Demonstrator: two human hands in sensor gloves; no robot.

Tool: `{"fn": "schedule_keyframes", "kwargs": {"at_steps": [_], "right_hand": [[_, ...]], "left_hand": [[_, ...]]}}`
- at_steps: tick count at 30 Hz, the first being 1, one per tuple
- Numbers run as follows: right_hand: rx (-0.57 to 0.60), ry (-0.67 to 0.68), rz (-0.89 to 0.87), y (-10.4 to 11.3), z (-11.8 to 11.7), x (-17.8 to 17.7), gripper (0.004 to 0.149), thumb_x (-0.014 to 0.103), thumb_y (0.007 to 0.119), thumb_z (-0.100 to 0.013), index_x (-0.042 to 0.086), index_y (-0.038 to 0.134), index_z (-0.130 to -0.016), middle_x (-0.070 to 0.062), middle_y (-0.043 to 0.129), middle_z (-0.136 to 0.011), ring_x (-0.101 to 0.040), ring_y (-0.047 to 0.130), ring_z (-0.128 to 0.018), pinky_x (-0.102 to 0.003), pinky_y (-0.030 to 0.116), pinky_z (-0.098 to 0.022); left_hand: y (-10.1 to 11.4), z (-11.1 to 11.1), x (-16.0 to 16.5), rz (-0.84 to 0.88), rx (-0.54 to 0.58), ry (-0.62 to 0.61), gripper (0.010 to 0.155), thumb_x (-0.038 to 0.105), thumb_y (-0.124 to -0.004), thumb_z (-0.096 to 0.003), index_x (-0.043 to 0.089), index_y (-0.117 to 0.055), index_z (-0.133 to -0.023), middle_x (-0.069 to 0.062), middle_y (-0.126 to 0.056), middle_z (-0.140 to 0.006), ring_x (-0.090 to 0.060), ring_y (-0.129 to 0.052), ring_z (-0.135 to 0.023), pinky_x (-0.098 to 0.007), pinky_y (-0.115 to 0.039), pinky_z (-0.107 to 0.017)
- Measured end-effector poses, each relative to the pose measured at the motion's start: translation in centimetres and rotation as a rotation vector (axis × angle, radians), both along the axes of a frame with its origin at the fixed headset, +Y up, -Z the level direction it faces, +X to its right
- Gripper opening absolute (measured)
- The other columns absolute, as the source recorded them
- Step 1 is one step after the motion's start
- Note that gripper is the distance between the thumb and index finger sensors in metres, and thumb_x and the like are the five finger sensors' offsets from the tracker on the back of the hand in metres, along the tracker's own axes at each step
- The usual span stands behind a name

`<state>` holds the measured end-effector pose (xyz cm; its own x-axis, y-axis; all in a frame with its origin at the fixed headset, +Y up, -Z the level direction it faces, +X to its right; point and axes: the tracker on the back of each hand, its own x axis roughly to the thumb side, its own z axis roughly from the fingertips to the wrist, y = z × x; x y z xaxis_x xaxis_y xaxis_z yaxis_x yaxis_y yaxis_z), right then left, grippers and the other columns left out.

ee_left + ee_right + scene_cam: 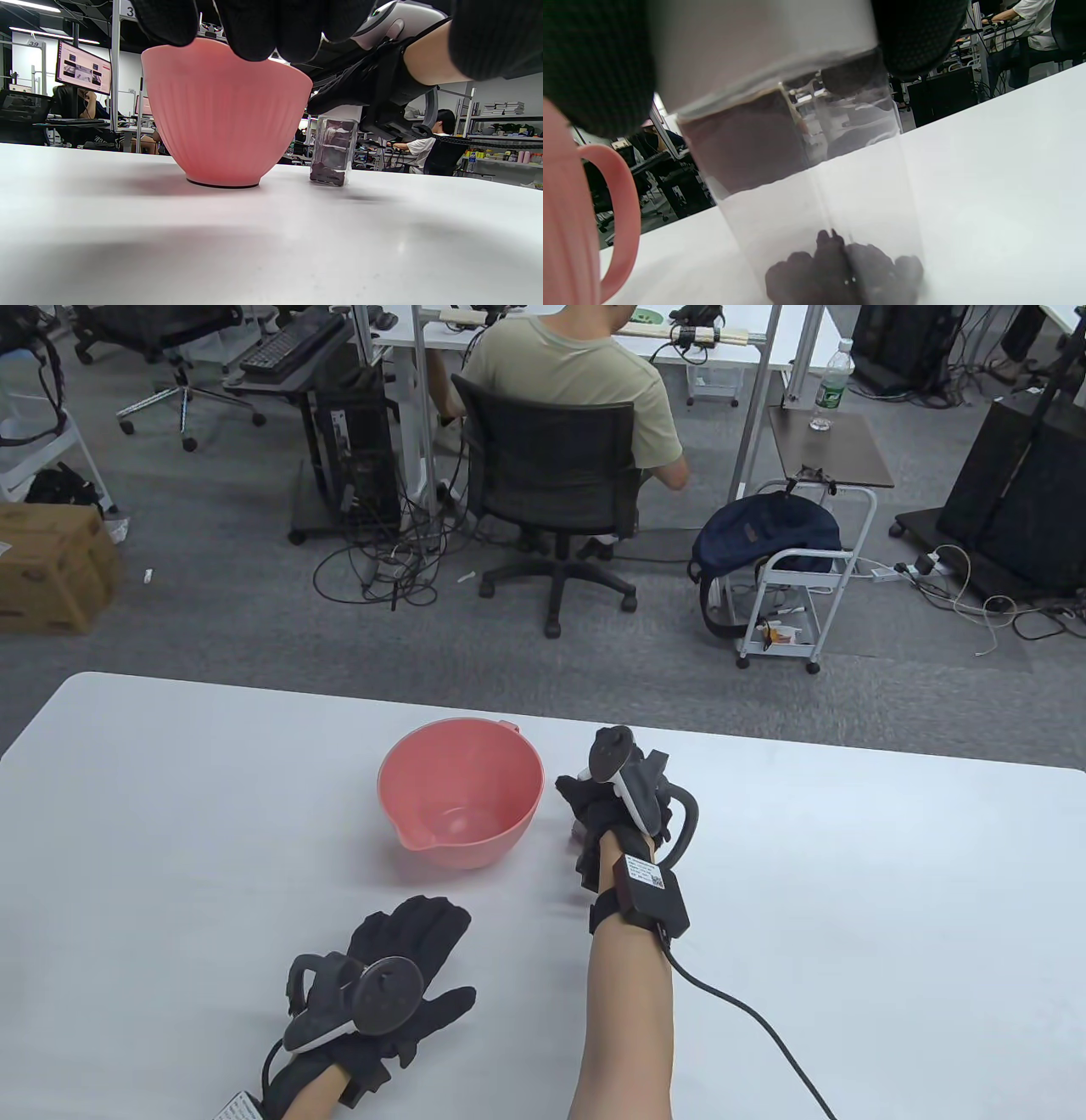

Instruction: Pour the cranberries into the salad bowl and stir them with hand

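Note:
The empty pink salad bowl [461,793] stands on the white table [170,831]. Just right of it, my right hand [585,823] reaches down over a clear jar [333,150] and grips it at the top; in the table view the hand hides the jar. In the right wrist view, gloved fingers [598,63] curl round both sides of its white lid [755,46], and dark cranberries [844,271] lie in the bottom. The jar stands upright on the table. My left hand [424,959] rests flat on the table in front of the bowl, fingers straight, holding nothing.
The bowl's handle [606,220] sits close to the jar's left side. A cable [747,1010] runs from my right wrist across the table. Beyond the far table edge a person sits in an office chair [551,475], with a cart [797,585] nearby.

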<state>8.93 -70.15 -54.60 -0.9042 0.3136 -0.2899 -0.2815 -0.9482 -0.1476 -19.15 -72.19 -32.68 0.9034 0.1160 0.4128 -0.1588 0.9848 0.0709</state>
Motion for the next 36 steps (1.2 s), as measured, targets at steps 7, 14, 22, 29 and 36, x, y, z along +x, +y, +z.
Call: {"fn": "schedule_keyframes", "kwargs": {"at_steps": [7,14,22,29,36], "right_hand": [[0.029,0.126,0.086,2.4,4.0,0.7,0.082,0.074,0.086,-0.032,0.037,0.063,-0.101,0.002,0.08,-0.1,-0.025,0.086,-0.081,-0.042,0.083,-0.052],[0.068,0.254,0.048,5.1,10.9,0.2,0.082,0.075,0.087,-0.032,0.037,0.064,-0.101,0.002,0.082,-0.1,-0.025,0.087,-0.081,-0.042,0.083,-0.053],[0.073,0.39,-0.005,4.7,19.2,-1.8,0.081,0.075,0.087,-0.032,0.038,0.065,-0.101,0.001,0.082,-0.1,-0.025,0.087,-0.081,-0.044,0.082,-0.054],[0.092,0.442,-0.023,2.2,23.0,-4.2,0.077,0.073,0.088,-0.033,0.04,0.068,-0.1,0.002,0.082,-0.1,-0.026,0.086,-0.081,-0.045,0.082,-0.055],[0.107,0.474,-0.082,-0.2,23.8,-5.8,0.074,0.073,0.089,-0.033,0.044,0.07,-0.098,0.004,0.082,-0.102,-0.026,0.085,-0.083,-0.046,0.081,-0.056]], "left_hand": [[0.0,0.0,0.1,0.004,-0.014,-0.009,0.089,0.079,-0.078,-0.0423,0.04,-0.041,-0.113,0.008,-0.055,-0.123,-0.023,-0.058,-0.117,-0.057,-0.055,-0.082],[-0.9,-0.3,0.3,-0.007,-0.053,-0.021,0.089,0.079,-0.078,-0.0423,0.04,-0.041,-0.113,0.008,-0.056,-0.123,-0.023,-0.059,-0.117,-0.057,-0.056,-0.082],[-2.2,-0.8,0.3,0.062,-0.179,-0.082,0.091,0.079,-0.078,-0.0422,0.038,-0.038,-0.113,0.007,-0.054,-0.123,-0.024,-0.057,-0.117,-0.056,-0.056,-0.082],[-2.6,-0.7,0.8,0.194,-0.262,-0.198,0.1,0.082,-0.08,-0.0384,0.036,-0.033,-0.113,0.005,-0.05,-0.124,-0.025,-0.055,-0.117,-0.056,-0.056,-0.082],[-3.0,-0.6,1.5,0.312,-0.337,-0.237,0.108,0.083,-0.085,-0.0353,0.033,-0.029,-0.113,0.004,-0.049,-0.125,-0.025,-0.055,-0.117,-0.056,-0.057,-0.082]]}}
